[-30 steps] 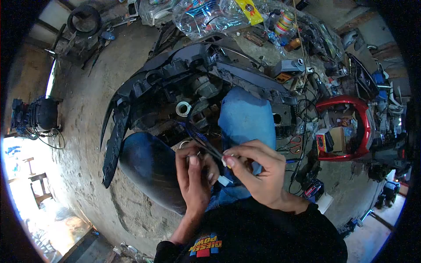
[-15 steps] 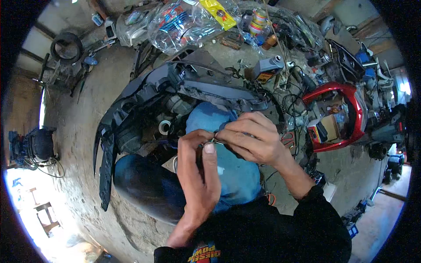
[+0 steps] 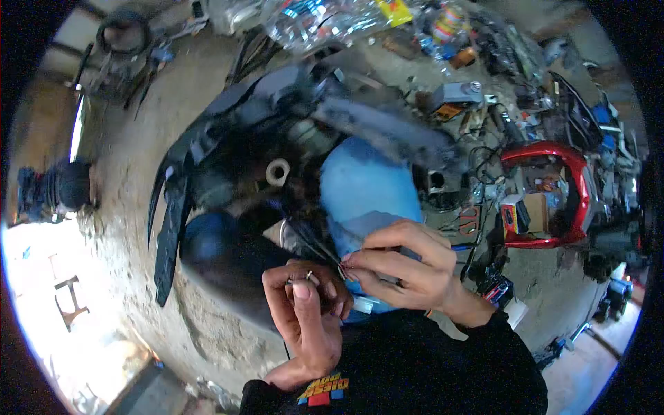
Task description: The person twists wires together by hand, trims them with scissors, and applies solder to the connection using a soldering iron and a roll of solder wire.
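Note:
My left hand is closed, its thumb and index finger pinching a small light metal piece too little to identify. Close beside it, above my lap, my right hand pinches the end of a thin dark wire, where a small shiny bit shows at the fingertips. The wire comes down from the dark area between my knees. Past my hands a large dark plastic vehicle panel arches around my legs, smeared by motion. A pale ring-shaped part shows inside it.
To the right, a red plastic frame lies around a small box. Red-handled scissors are near my right knee. A grey bottle, clear plastic bags and cables lie further back. A tyre is at the far left.
Both hands have come lower, toward my body, and moved slightly apart. The dark wire now shows at my right fingertips. The view has shifted, and the panel appears blurred.

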Motion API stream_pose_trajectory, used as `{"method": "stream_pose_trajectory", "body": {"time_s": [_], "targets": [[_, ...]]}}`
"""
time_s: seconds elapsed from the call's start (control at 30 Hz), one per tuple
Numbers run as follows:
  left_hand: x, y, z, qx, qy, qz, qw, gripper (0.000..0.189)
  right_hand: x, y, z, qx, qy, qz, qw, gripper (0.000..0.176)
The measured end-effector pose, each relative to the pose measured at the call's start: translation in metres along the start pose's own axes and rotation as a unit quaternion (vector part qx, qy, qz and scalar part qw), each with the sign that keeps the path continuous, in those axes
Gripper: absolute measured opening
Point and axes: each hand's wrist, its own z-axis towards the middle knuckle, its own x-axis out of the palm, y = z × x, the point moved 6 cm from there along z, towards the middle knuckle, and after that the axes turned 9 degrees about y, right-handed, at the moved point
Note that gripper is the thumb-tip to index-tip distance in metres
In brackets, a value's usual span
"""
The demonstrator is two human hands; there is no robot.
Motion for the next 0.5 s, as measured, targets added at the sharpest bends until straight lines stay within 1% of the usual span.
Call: {"method": "stream_pose_trajectory", "body": {"time_s": [0.1,0.13,0.23,0.27,0.37,0.4,0.5], "targets": [[-0.017,-0.011,-0.031,0.027,-0.02,0.024,0.999,0.023,0.03,0.007,-0.003,0.021,0.023,0.081,0.996,0.025],[-0.024,-0.014,-0.041,0.048,-0.029,0.007,0.998,0.022,0.042,0.009,-0.005,0.025,0.012,0.112,0.993,0.026],[-0.037,-0.026,-0.062,0.091,-0.065,0.078,0.991,0.022,0.071,0.02,-0.004,-0.002,-0.002,0.149,0.989,0.027],[-0.041,-0.026,-0.069,0.123,-0.064,0.07,0.988,0.019,0.078,0.022,-0.005,-0.012,0.008,0.137,0.99,0.028],[-0.051,-0.022,-0.074,0.067,-0.079,0.109,0.989,0.016,0.095,0.024,-0.005,-0.024,-0.004,0.133,0.991,0.03],[-0.058,-0.012,-0.078,0.08,-0.076,0.08,0.991,0.015,0.096,0.023,-0.004,-0.022,0.008,0.149,0.989,0.029],[-0.06,-0.005,-0.071,0.035,-0.076,0.044,0.996,0.016,0.096,0.02,0.001,-0.022,0.061,0.159,0.985,0.023]]}}
